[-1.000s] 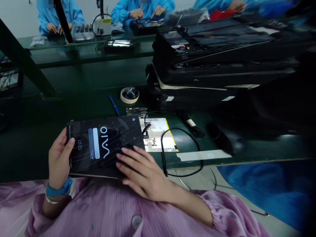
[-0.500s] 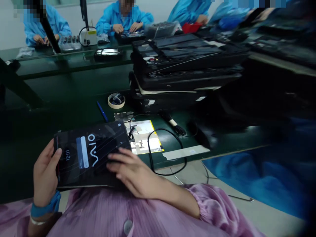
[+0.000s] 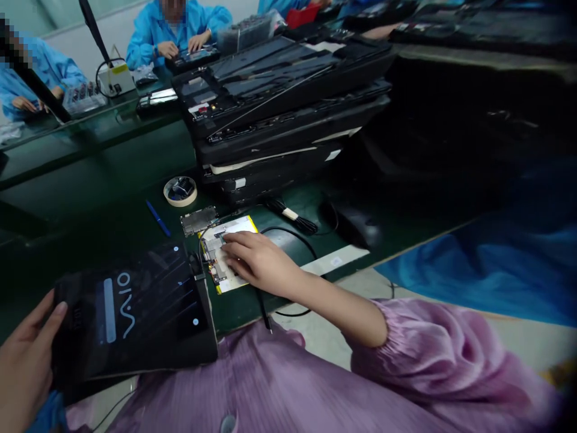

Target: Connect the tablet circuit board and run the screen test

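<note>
My left hand (image 3: 33,337) grips the left edge of a black tablet screen (image 3: 148,307), thumb on its face. The screen is lit with a VAIO logo and lies at the table's front edge, partly over my lap. My right hand (image 3: 252,258) is over a white battery pack with yellow edges (image 3: 238,224), its fingers bent at the small circuit parts on it; whether they pinch anything is hidden. A circuit board (image 3: 198,221) lies just behind the battery. A thin black cable runs between the screen's right side and these parts.
Behind stands a tall stack of black device trays (image 3: 288,108). Around the parts lie a tape roll (image 3: 180,191) with small items inside, a blue pen (image 3: 157,218), a bundled black cable (image 3: 293,216) and a white strip (image 3: 338,260). Co-workers in blue sit across the table.
My right hand has left the screen's face and moved right to the battery. The screen has shifted left and down in view, still in my left hand. My view has turned right.
</note>
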Tool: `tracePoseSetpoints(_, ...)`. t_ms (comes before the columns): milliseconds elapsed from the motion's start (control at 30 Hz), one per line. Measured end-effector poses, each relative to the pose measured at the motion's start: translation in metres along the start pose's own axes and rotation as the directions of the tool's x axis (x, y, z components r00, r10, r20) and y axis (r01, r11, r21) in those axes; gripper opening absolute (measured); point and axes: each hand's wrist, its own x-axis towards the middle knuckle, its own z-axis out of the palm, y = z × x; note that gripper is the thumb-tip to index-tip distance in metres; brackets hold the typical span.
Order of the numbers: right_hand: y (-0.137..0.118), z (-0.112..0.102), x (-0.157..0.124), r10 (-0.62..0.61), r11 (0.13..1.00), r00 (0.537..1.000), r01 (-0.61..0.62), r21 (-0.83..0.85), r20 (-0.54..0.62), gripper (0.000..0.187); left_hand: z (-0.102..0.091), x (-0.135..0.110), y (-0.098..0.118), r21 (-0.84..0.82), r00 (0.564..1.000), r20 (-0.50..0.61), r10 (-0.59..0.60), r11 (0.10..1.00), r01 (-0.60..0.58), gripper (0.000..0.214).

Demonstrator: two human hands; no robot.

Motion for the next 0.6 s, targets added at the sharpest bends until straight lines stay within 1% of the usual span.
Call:
tracePoseSetpoints(67,-0.001,0.001,-0.002,-0.007,1.0,1.0,0.008,-0.021,0.018,0.021,-0.001,0.006,0.001,0.147,0.992,-0.026,-0.121,0.981,0.124,0.055)
tracePoseSetpoints(100,-0.001,0.001,-0.003,-0.011,1.0,1.0,0.012,-0.027,0.021,0.022,-0.003,0.009,0.002,0.253,0.989,0.004,-0.147,0.957,0.141,0.06)
tracePoseSetpoints(133,-0.001,0.0,-0.003,-0.021,0.999,1.0,0.021,-0.027,0.019,0.023,-0.005,0.012,0.003,0.362,0.989,0.056,-0.135,0.926,0.106,0.062)
tracePoseSetpoints(200,-0.001,-0.001,-0.002,-0.062,0.998,0.998,0.062,-0.019,0.013,0.024,-0.011,0.016,0.006,0.535,0.983,0.176,-0.06,0.844,-0.044,0.063)
tracePoseSetpoints(233,-0.001,-0.002,0.0,-0.089,0.996,0.996,0.089,-0.012,0.013,0.024,-0.014,0.017,0.009,0.574,0.974,0.225,0.004,0.808,-0.136,0.064)
tracePoseSetpoints(267,-0.001,-0.002,0.003,-0.113,0.994,0.993,0.113,-0.003,0.02,0.024,-0.015,0.016,0.014,0.582,0.96,0.267,0.088,0.779,-0.233,0.065)
tracePoseSetpoints(300,-0.001,-0.002,0.006,-0.129,0.992,0.991,0.129,0.008,0.032,0.024,-0.014,0.013,0.02,0.565,0.934,0.309,0.177,0.756,-0.33,0.066)
tracePoseSetpoints(333,-0.001,-0.001,0.01,-0.139,0.99,0.989,0.138,0.02,0.05,0.024,-0.01,0.009,0.028,0.525,0.895,0.355,0.27,0.734,-0.43,0.066)
tracePoseSetpoints(367,-0.001,0.0,0.015,-0.144,0.989,0.987,0.142,0.032,0.071,0.024,-0.003,0.004,0.039,0.462,0.842,0.402,0.36,0.713,-0.527,0.064)
tracePoseSetpoints(400,-0.001,0.001,0.02,-0.153,0.988,0.984,0.15,0.042,0.093,0.023,0.008,-0.001,0.05,0.383,0.767,0.473,0.432,0.683,-0.621,0.061)
tracePoseSetpoints(467,0.0,0.002,0.029,-0.196,0.98,0.971,0.191,0.047,0.137,0.023,0.041,-0.011,0.074,0.186,0.586,0.619,0.523,0.627,-0.756,0.048)
tracePoseSetpoints(500,0.001,0.002,0.032,-0.216,0.976,0.964,0.212,0.038,0.157,0.022,0.061,-0.013,0.085,0.096,0.495,0.679,0.542,0.603,-0.792,0.042)
tracePoseSetpoints(533,0.002,0.001,0.035,-0.214,0.977,0.963,0.214,0.017,0.166,0.021,0.082,-0.014,0.094,0.021,0.387,0.755,0.529,0.571,-0.821,0.039)
tracePoseSetpoints(567,0.004,-0.001,0.036,-0.185,0.982,0.969,0.19,-0.013,0.163,0.019,0.102,-0.013,0.102,-0.028,0.282,0.816,0.505,0.523,-0.852,0.037)
tracePoseSetpoints(600,0.006,-0.003,0.036,-0.135,0.989,0.98,0.143,-0.047,0.144,0.018,0.121,-0.01,0.108,-0.058,0.184,0.865,0.467,0.456,-0.888,0.036)
